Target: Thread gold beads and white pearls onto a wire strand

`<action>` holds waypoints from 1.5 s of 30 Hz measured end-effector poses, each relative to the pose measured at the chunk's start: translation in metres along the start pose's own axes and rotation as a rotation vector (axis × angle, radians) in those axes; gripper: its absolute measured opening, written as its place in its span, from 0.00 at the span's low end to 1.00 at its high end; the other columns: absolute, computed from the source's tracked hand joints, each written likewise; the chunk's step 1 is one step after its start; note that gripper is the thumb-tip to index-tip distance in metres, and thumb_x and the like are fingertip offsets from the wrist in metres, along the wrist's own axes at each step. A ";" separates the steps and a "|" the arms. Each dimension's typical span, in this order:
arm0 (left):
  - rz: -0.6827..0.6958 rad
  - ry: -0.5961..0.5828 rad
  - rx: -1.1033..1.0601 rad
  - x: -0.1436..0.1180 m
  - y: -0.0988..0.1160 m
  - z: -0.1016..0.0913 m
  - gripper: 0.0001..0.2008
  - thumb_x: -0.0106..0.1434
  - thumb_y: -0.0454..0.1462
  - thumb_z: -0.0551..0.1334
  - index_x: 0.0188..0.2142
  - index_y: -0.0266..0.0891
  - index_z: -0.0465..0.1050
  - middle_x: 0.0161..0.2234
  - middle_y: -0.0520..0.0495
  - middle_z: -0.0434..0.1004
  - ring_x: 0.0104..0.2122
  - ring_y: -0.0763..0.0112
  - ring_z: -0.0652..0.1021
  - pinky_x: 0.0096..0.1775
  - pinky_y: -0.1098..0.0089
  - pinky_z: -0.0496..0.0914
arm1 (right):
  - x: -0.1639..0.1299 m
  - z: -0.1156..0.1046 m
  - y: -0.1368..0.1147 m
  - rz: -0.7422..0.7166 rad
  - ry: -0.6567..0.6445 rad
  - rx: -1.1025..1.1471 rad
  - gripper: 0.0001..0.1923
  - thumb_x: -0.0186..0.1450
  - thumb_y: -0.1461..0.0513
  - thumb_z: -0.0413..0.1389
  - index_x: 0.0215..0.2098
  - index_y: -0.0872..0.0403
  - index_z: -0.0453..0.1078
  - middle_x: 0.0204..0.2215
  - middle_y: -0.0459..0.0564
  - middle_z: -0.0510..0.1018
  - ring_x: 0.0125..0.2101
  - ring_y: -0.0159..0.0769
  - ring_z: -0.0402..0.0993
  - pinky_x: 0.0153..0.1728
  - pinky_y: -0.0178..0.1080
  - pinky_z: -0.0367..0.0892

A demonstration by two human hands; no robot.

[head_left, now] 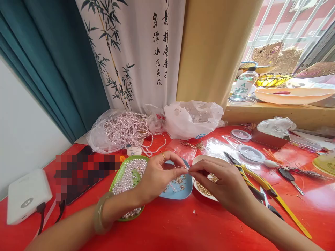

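My left hand (159, 174) and my right hand (222, 179) meet fingertip to fingertip above a blue plate (180, 195). Both are pinched around a tiny pale bead (187, 169), mostly covered by the fingers. On the blue plate lie small gold pieces and a few beads. Left of it, partly behind my left wrist, a green tray (115, 177) holds many pearl beads (132, 170). Under my right hand, a white plate (195, 161) carries small gold-coloured pieces (206, 184).
Pliers (274, 195) with yellow and black handles lie right of my right hand, by a key (290, 179) and clear spools (251, 154). Bagged pearl strands (125, 127) and a white plastic bag (193, 118) stand behind. A white power bank (28, 197) sits left.
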State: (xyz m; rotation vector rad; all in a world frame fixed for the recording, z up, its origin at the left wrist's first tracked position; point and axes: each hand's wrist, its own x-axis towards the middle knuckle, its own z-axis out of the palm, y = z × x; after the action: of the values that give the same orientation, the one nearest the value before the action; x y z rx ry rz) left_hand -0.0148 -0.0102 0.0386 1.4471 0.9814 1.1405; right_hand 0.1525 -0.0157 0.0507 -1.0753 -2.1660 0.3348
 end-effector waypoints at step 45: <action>-0.007 -0.010 -0.018 0.004 -0.003 -0.002 0.09 0.46 0.35 0.64 0.25 0.36 0.65 0.25 0.52 0.68 0.28 0.76 0.70 0.30 0.75 0.67 | -0.003 0.007 0.000 0.201 0.012 0.187 0.06 0.55 0.67 0.55 0.31 0.52 0.67 0.22 0.43 0.76 0.23 0.29 0.71 0.24 0.31 0.66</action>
State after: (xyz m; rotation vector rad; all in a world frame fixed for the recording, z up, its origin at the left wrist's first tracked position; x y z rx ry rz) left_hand -0.0163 -0.0056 0.0367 1.4331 0.9664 1.1339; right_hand 0.1487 -0.0171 0.0438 -1.1856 -1.9756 0.6081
